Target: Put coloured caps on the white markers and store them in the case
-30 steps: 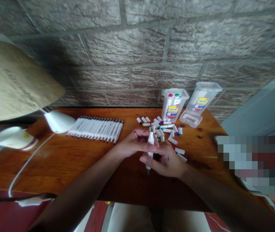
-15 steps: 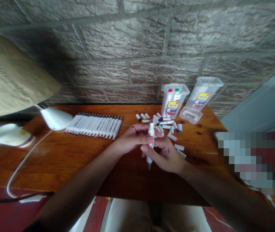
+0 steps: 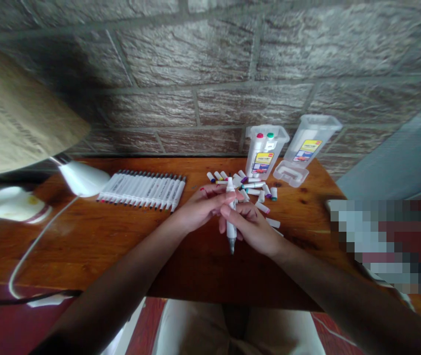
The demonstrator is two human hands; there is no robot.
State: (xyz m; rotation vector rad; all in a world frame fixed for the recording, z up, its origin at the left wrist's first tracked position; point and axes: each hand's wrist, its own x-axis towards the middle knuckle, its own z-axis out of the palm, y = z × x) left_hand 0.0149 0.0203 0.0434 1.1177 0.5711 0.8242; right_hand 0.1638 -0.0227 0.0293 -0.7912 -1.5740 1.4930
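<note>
A white uncapped marker (image 3: 231, 224) stands nearly upright between my two hands, its dark tip pointing toward me. My left hand (image 3: 205, 206) pinches its upper part between thumb and fingers. Lower down, my right hand (image 3: 250, 224) grips the barrel, thumb on top. Just behind the hands lie several loose marker caps (image 3: 262, 207), white with coloured ends. To the left, a row of uncapped white markers (image 3: 141, 190) lies side by side. Some of the right fingers are hidden behind the marker.
Two clear plastic cases stand against the stone wall (image 3: 225, 106): one case (image 3: 263, 160) holds red- and green-ended markers, the other case (image 3: 308, 148) has its lid open. A lamp (image 3: 82, 180), its cord and a pale shade (image 3: 21, 113) take up the left of the wooden table (image 3: 95, 241).
The marker's near end has swung slightly right and up. My right hand has shifted up along the barrel, closer to my left hand. The view has moved slightly.
</note>
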